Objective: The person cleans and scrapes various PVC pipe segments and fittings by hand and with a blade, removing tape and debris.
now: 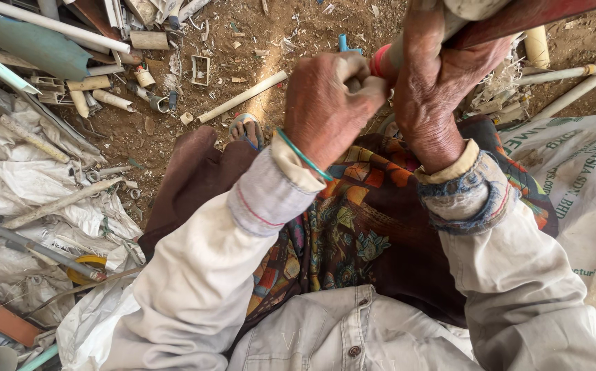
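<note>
My left hand [329, 103] is closed in a fist around a small tool or pipe end that barely shows between the fingers. A green bangle [303, 155] sits at its wrist. My right hand [439, 89] grips a pale pipe [453, 24] with a red ring [379, 60] near its end, pressed against a dark red bar [532, 17]. The two hands touch each other at the pipe's end. Both arms wear dirty white sleeves over a patterned cloth [353, 227] on my lap.
Dirt ground [298, 34] holds scattered cut plastic pipes [241, 97] and fittings. Crumpled white sacks [30, 172] with long pipes lie at left, another printed sack [573, 178] at right. A sandalled foot [246, 129] shows ahead of my lap.
</note>
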